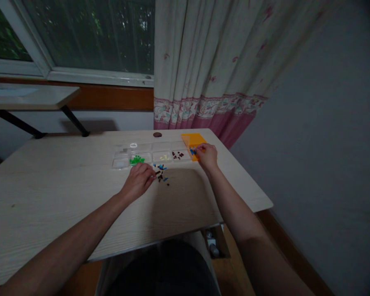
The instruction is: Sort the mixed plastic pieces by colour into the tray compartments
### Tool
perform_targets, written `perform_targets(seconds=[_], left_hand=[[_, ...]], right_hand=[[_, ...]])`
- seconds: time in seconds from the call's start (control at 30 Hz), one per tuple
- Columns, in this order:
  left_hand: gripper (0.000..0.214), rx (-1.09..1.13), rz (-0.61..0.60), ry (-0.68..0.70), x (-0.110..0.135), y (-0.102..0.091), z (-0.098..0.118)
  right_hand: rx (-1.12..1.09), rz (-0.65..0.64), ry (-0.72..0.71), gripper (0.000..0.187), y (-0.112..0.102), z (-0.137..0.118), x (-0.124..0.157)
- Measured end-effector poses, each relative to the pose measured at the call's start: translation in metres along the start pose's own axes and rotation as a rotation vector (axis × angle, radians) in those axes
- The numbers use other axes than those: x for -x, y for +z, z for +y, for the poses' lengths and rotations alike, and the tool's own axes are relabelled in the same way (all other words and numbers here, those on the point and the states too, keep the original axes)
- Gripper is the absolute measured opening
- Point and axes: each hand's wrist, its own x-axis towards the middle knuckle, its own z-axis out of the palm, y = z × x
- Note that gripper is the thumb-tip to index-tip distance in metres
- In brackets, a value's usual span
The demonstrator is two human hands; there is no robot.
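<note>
My left hand [139, 181] is at the left edge of a loose pile of small blue and dark brown pieces [160, 167] on the table. Its fingers are drawn together, with a dark brown piece [158, 172] at the tips. Over the orange box [197, 138] at the right end of the clear compartment tray [121, 163], my right hand [208, 156] is closed in a pinch. Blue pieces [193, 151] lie in the box beside its fingertips; whatever the pinch holds is too small to make out. The tray's compartments contain green pieces [137, 160], pale yellow pieces [165, 158] and dark brown pieces [178, 155].
A brown oval object [157, 134] lies behind the tray on the pale wooden table [80, 181]. A raised shelf [33, 96] on black legs stands at back left. The curtain [200, 61] hangs behind; an open drawer [217, 242] is below the front edge.
</note>
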Motion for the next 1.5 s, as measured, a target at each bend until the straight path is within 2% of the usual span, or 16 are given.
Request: perform_targets(seconds=[0.23, 0.37, 0.47, 0.6, 0.73, 0.87, 0.97, 1.2, 1.5], left_hand=[[0.022, 0.102, 0.104, -0.039, -0.003, -0.007, -0.001], [0.025, 0.269, 0.173, -0.175, -0.002, -0.008, 0.000], [0.026, 0.439, 0.199, -0.295, -0.002, -0.007, 0.002], [0.029, 0.711, 0.205, -0.426, -0.002, -0.002, -0.001], [0.035, 0.916, 0.230, -0.499, -0.002, 0.009, -0.011], [0.040, 1.012, 0.239, -0.511, -0.001, 0.014, -0.016], [0.040, 1.014, 0.229, -0.506, 0.000, 0.011, -0.015], [0.047, 1.058, 0.184, -0.517, -0.002, 0.006, -0.007], [0.042, 0.989, 0.129, -0.445, 0.003, 0.012, -0.009]], right_hand=[[0.193, -0.051, 0.062, 0.024, -0.002, 0.009, 0.002], [0.214, -0.081, 0.063, 0.022, -0.003, 0.010, 0.003], [0.179, -0.038, 0.036, 0.026, -0.009, 0.006, 0.003], [0.036, 0.031, -0.124, 0.031, -0.014, -0.015, 0.007], [-0.086, -0.064, -0.401, 0.025, -0.005, -0.056, 0.028], [-0.160, -0.196, -0.644, 0.026, 0.010, -0.096, 0.059], [-0.160, -0.284, -0.713, 0.025, 0.016, -0.112, 0.075], [-0.160, -0.337, -0.723, 0.026, 0.020, -0.117, 0.082], [-0.157, -0.404, -0.765, 0.023, 0.020, -0.123, 0.085]])
